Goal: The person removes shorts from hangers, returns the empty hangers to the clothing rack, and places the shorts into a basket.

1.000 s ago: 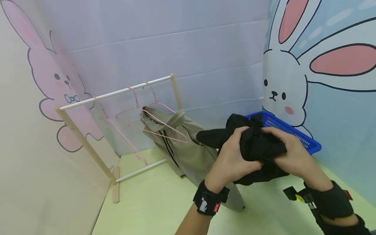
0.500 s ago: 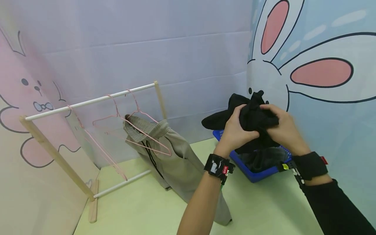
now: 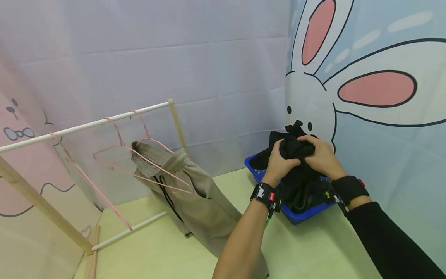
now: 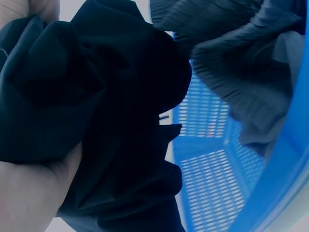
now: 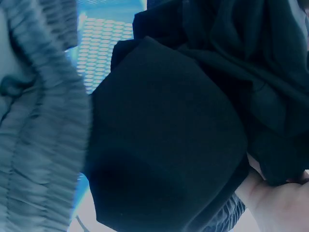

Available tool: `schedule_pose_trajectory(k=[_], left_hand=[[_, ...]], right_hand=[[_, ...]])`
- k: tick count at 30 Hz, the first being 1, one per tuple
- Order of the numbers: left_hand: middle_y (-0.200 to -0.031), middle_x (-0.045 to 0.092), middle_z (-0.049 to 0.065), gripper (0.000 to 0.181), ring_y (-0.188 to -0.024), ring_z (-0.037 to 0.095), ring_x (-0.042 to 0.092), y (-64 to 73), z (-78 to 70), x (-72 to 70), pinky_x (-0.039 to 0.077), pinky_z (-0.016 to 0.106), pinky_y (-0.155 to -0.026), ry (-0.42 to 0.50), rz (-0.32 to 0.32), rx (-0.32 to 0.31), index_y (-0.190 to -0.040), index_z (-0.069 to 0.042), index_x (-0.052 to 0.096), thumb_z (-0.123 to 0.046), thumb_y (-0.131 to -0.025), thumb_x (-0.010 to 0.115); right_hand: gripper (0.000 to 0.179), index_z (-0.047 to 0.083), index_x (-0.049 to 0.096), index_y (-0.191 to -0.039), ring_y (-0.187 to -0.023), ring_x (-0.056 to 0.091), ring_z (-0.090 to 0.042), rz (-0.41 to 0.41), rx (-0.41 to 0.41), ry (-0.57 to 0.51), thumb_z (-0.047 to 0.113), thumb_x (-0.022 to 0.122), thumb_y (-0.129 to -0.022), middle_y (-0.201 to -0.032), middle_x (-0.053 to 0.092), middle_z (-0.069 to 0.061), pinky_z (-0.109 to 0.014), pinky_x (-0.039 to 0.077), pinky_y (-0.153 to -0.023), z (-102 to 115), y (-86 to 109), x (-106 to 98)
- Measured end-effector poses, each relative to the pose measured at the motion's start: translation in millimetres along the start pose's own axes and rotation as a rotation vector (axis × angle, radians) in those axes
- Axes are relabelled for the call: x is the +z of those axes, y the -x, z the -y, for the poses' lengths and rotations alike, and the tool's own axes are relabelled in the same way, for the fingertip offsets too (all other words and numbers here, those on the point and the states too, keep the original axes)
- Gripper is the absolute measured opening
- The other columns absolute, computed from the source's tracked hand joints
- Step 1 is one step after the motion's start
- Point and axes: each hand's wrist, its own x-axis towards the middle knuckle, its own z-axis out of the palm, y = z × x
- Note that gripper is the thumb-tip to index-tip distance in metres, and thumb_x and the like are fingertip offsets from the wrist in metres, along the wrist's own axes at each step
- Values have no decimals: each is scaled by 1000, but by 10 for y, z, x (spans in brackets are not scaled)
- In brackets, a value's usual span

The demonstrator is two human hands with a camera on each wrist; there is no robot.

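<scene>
Both hands grip a bunched black garment over the blue basket; its folds hide what kind of garment it is. My left hand holds it from the left, thumb across the front. On the other side my right hand grips the cloth, with part of its fingers hidden in the folds. Inside the basket lies a dark grey garment with a gathered elastic waistband, which also shows in the right wrist view. Black cloth hangs down from the hands toward the basket.
Left of the basket, beige trousers with dark stripes hang on a pink hanger and trail onto the pale green table. Further pink hangers hang from the white rail. A rabbit-print wall stands close on the right.
Both hands have carried the black garment down and back over the blue basket. The head view has turned right, so the rack sits further left.
</scene>
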Motion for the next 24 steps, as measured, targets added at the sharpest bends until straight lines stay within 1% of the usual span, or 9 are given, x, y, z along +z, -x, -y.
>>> schedule_pose_trajectory(k=[3,5,6,10,12,17,20,22,24], left_hand=[[-129,59,-9,82,-106,11,57,-12,74,48,49,31,-93,24,-32,-45,-144,-30,51,-6,-73,83],[-127,59,-8,80,-103,12,57,-25,138,79,50,31,-90,34,-59,-72,-142,-32,51,-6,-72,81],[-126,60,-7,80,-102,12,58,-30,169,94,50,32,-89,35,-72,-86,-142,-32,51,-6,-72,80],[-129,59,-3,79,-104,15,56,-53,313,133,48,34,-90,44,-124,-124,-143,-31,49,-7,-72,75],[-132,57,-2,79,-107,17,54,-60,374,139,45,35,-93,57,-137,-157,-144,-27,47,-6,-71,70],[-132,51,4,84,-108,24,49,-71,456,132,39,38,-94,83,-128,-268,-151,-14,40,-5,-69,55],[-129,51,8,86,-106,28,48,-57,453,112,37,40,-92,54,-121,-333,-154,-9,37,-3,-69,51],[-129,50,9,87,-106,28,47,-49,449,100,36,40,-92,39,-94,-379,-157,-8,32,-2,-72,50],[-130,51,10,85,-107,28,49,-49,441,94,38,39,-94,21,-60,-418,-158,-7,28,-1,-76,50]], right_hand=[[53,3,65,-131,-118,59,-54,32,10,7,-8,68,-79,-134,61,-32,-64,48,-92,-66,-34,47],[50,2,67,-129,-116,60,-53,41,-7,23,-8,68,-80,-130,63,-32,-64,46,-96,-107,-61,90],[49,2,67,-128,-112,60,-53,43,-13,28,-8,67,-80,-128,65,-32,-63,46,-95,-125,-72,114],[48,0,69,-125,-105,62,-49,63,-38,46,-9,67,-78,-120,68,-32,-59,46,-94,-199,-123,221],[51,0,68,-127,-102,61,-46,104,-12,53,-9,65,-76,-123,66,-32,-54,46,-87,-233,-140,278],[59,2,65,-131,-95,56,-41,222,71,98,-8,59,-74,-132,61,-32,-49,41,-81,-326,-155,401],[57,1,66,-130,-93,56,-39,254,64,119,-8,60,-74,-129,63,-33,-48,41,-81,-360,-158,465],[56,0,66,-130,-94,56,-39,275,58,120,-8,60,-75,-128,63,-33,-49,41,-82,-369,-157,499],[56,-1,65,-130,-100,58,-42,297,59,119,-8,59,-75,-129,63,-34,-51,42,-86,-372,-154,525]])
